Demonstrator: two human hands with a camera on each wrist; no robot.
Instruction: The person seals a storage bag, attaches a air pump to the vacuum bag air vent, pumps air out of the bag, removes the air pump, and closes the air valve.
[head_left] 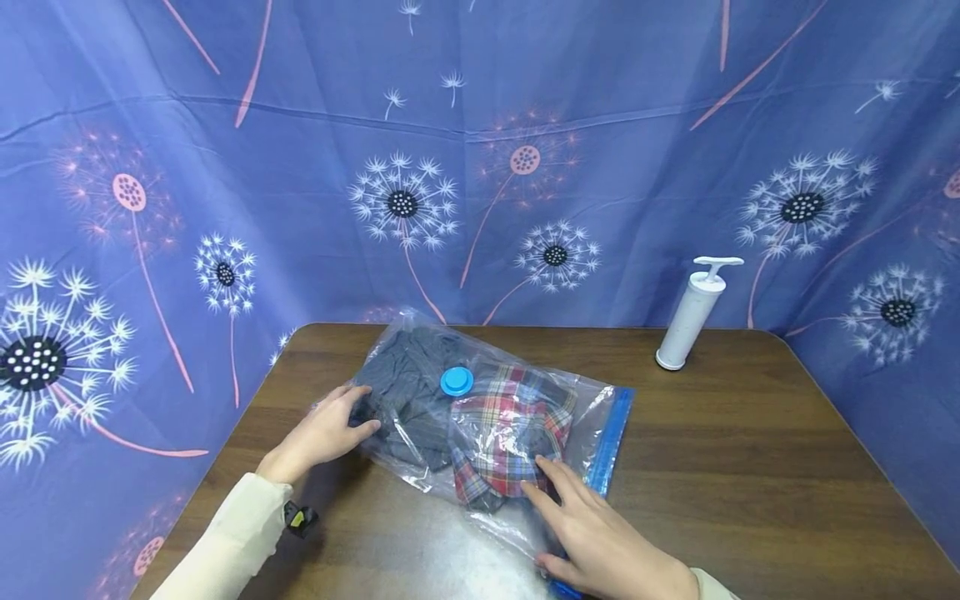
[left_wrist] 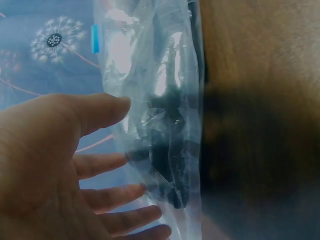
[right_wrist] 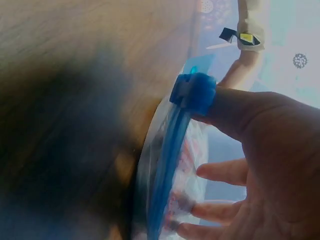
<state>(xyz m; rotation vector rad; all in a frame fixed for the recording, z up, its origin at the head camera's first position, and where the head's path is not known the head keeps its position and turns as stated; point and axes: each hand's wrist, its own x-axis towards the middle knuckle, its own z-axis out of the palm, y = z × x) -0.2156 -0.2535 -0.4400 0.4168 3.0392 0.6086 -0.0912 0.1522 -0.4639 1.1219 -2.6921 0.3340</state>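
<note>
A clear vacuum storage bag (head_left: 592, 417) lies flat on the table. Inside it are a dark grey garment (head_left: 405, 375) at the left and a red, blue and cream plaid shirt (head_left: 498, 433) at the right. A round blue valve cap (head_left: 457, 382) sits on top. My left hand (head_left: 318, 433) is at the bag's left edge, fingers spread and holding nothing. My right hand (head_left: 600, 533) lies over the near right corner with loosely extended fingers. Its thumb is against the blue zip slider (right_wrist: 194, 94) at the end of the blue zip strip (right_wrist: 170, 155).
A white hand pump (head_left: 688, 321) with a T-shaped handle stands at the back right of the brown wooden table (head_left: 750, 467). Behind and beside the table hangs a blue curtain (head_left: 300, 192) with a dandelion print.
</note>
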